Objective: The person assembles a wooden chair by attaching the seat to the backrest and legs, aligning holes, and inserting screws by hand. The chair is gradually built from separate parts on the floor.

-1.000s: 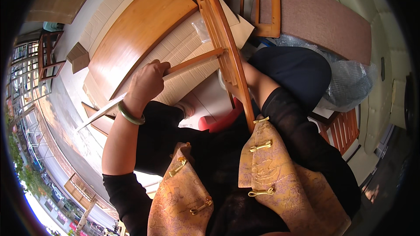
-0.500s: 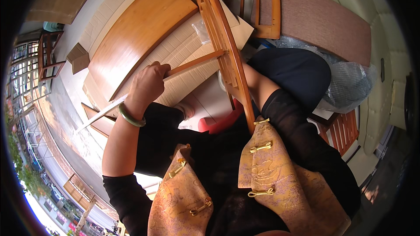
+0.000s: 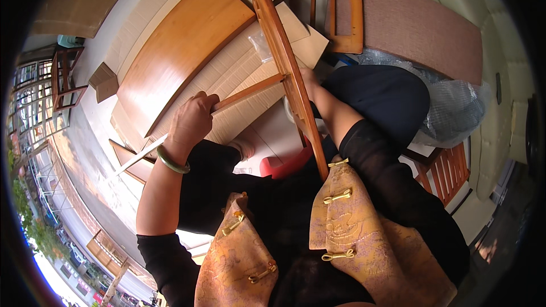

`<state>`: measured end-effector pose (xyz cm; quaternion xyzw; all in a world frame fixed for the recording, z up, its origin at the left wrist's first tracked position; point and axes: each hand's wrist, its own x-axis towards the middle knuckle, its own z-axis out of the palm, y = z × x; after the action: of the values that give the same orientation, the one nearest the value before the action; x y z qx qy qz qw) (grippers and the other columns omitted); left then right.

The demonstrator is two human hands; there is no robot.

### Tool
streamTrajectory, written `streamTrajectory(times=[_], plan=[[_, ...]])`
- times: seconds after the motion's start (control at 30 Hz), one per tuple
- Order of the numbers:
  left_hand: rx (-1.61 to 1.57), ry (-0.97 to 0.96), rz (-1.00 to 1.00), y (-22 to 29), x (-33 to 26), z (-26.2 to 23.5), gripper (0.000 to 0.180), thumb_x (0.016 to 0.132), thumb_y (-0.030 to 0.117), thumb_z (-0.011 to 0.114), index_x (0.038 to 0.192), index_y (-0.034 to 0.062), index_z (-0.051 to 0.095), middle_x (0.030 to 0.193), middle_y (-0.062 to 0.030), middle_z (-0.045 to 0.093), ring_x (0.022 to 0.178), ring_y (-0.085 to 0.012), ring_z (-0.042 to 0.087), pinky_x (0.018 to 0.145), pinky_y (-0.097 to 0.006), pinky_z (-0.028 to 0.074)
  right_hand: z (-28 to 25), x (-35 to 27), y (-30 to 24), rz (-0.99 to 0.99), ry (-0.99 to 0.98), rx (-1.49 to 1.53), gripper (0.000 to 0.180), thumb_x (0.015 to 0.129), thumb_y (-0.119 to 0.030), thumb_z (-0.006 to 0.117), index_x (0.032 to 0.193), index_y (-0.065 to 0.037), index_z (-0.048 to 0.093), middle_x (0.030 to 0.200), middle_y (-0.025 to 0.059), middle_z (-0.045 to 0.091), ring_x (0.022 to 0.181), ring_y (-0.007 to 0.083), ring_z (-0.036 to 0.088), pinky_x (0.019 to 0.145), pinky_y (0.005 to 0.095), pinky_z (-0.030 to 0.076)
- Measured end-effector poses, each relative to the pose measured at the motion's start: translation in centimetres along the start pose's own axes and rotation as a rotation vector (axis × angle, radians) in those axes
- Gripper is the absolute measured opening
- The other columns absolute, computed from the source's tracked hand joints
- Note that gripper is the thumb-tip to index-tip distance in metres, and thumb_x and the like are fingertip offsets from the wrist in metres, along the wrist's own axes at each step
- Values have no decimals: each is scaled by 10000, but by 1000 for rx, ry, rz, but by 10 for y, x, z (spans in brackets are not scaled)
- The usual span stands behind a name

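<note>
A long wooden rail (image 3: 282,62) runs up the middle of the view from the person's lap, with one wooden crossbar (image 3: 250,92) jutting from its left side. The left hand (image 3: 192,120) is closed around the crossbar's free end, probably to steady it square to the rail. The right hand (image 3: 309,79) sits against the rail's right side, mostly hidden; I cannot tell its grip. Left of the rail lies one wooden panel (image 3: 182,45) on flattened cardboard (image 3: 239,74). Right of the rail are a slatted chair back (image 3: 333,8) and a heap of bubble wrap (image 3: 455,102).
</note>
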<state>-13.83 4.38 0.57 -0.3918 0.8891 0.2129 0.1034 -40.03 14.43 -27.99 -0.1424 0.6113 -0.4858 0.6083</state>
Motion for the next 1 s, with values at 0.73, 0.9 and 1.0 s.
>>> streamTrajectory(times=[0.73, 0.9, 1.0], plan=[[-59, 26, 64, -32, -4, 11, 229, 780, -33, 634, 997, 25, 672, 880, -140, 606, 813, -349, 623, 739, -408, 508, 7, 2, 2, 70, 14, -114, 43, 907, -72, 633, 915, -30, 633, 711, 29, 600, 552, 130, 567, 494, 264, 496], [-93, 37, 89, -33, -4, 12, 231, 756, -23, 672, 982, 24, 667, 875, -127, 598, 803, -339, 612, 719, -408, 498, 8, -1, 2, 82, 56, -116, 71, 910, -93, 636, 918, -23, 637, 702, 31, 595, 540, 132, 559, 485, 280, 487], [-112, 38, 41, -30, -5, 12, 160, 761, -18, 650, 900, 61, 662, 834, -114, 589, 868, -334, 601, 751, -435, 491, 9, -3, -1, 104, 51, -177, 132, 924, -150, 633, 891, -22, 635, 698, 31, 595, 533, 133, 548, 475, 289, 470]])
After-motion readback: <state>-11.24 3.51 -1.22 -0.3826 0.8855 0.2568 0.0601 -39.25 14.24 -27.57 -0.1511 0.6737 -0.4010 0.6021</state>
